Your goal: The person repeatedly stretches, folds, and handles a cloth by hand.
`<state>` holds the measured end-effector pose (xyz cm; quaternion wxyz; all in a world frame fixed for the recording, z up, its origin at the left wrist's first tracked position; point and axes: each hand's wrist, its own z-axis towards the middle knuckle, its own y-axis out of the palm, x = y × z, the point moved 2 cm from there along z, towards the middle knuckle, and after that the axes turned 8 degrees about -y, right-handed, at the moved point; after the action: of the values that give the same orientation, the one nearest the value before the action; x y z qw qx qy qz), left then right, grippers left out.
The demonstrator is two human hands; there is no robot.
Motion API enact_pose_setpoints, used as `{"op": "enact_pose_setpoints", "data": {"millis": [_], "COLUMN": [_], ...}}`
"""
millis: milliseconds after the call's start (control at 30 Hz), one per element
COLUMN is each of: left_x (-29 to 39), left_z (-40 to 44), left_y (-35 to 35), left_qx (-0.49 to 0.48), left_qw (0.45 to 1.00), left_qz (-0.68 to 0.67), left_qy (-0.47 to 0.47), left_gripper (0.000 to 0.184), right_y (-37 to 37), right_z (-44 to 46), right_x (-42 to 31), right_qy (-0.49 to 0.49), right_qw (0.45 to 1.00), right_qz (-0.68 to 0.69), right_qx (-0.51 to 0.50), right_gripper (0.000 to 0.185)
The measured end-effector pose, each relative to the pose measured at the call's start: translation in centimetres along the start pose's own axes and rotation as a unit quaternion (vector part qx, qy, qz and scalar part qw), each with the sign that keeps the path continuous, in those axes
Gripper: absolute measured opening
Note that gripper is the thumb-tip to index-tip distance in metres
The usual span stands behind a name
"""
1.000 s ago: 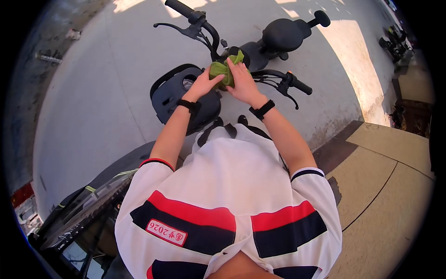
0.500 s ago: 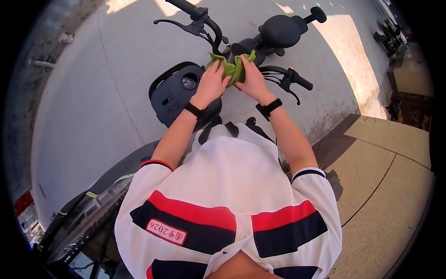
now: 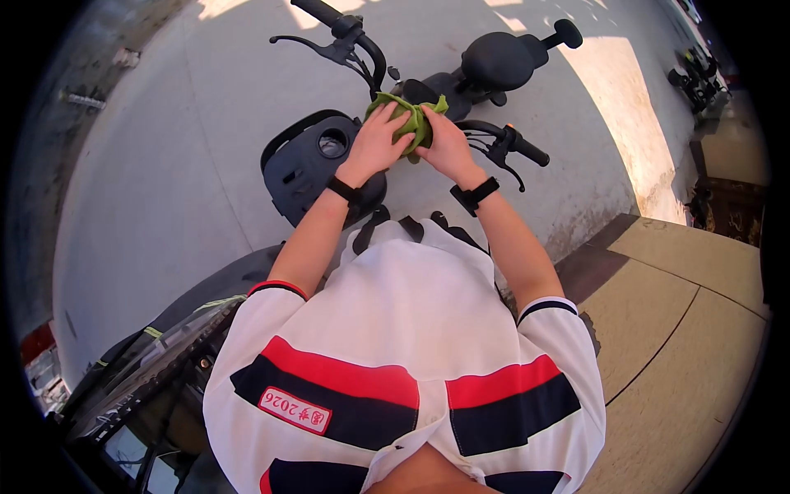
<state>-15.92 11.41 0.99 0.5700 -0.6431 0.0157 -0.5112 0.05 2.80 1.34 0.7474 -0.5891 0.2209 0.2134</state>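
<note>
One green cloth point(image 3: 418, 130), bunched | left hand point(image 3: 376, 144) and right hand point(image 3: 448, 151) clamped on it from opposite sides, seemingly keeping its folds gathered | black handlebar point(image 3: 378, 62) near both hands

In front of you, the cloth point(image 3: 418, 127) sits between your left hand point(image 3: 375, 150) and right hand point(image 3: 449, 150), with handlebar point(image 3: 376, 59) ends out to either side and the seat point(image 3: 499, 62) beyond, rightward. The casing point(image 3: 304, 179) lies left, partly beneath your left wrist; the tiles point(image 3: 666, 337) spread to your right.
</note>
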Motion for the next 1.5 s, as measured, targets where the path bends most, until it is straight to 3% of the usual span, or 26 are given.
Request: {"op": "enact_pose_setpoints", "data": {"millis": [167, 233, 433, 700, 800, 900, 1000, 1333, 1500], "left_x": [-0.5, 0.5, 2.2, 3.2, 3.1, 2.8, 2.5, -0.2, -1.7], "left_z": [0.9, 1.0, 1.1, 1.3, 1.0, 0.3, -0.4, -1.3, -1.7], "left_y": [1.9, 2.6, 4.4, 5.7, 5.7, 5.6, 5.1, 4.3, 4.6], "left_qx": [0.004, -0.004, 0.014, 0.017, 0.038, 0.093, 0.120, 0.107, 0.106], "left_qw": [1.000, 0.995, 0.980, 0.972, 0.985, 0.989, 0.984, 0.983, 0.981], "left_qz": [0.016, 0.098, 0.198, 0.235, 0.166, 0.102, 0.105, 0.034, -0.034], "left_qy": [0.015, 0.026, 0.031, 0.018, -0.006, -0.049, -0.075, -0.143, -0.162], "left_gripper": [0.042, 0.045, 0.052, 0.046, 0.047, 0.050, 0.056, 0.084, 0.090], "right_y": [-1.3, -1.2, -2.8, -7.0, -7.2, -7.4, -5.3, -3.6, -3.2], "right_z": [-0.7, -1.3, -4.2, -6.1, -5.8, -4.7, -4.2, -3.3, -3.0], "right_x": [1.1, 2.3, 3.5, 5.8, 6.2, 5.5, 6.2, 6.9, 6.4], "right_qy": [0.020, 0.036, 0.066, 0.075, 0.090, -0.039, -0.057, -0.064, -0.058], "right_qw": [1.000, 0.999, 0.988, 0.940, 0.953, 0.971, 0.979, 0.972, 0.973], "right_qz": [0.005, 0.025, 0.052, 0.120, 0.112, -0.088, -0.150, -0.216, -0.218], "right_qx": [-0.005, -0.005, 0.132, 0.310, 0.266, 0.221, 0.122, 0.063, 0.051], "right_gripper": [0.059, 0.045, 0.011, 0.009, 0.017, 0.034, 0.048, 0.052, 0.053]}}
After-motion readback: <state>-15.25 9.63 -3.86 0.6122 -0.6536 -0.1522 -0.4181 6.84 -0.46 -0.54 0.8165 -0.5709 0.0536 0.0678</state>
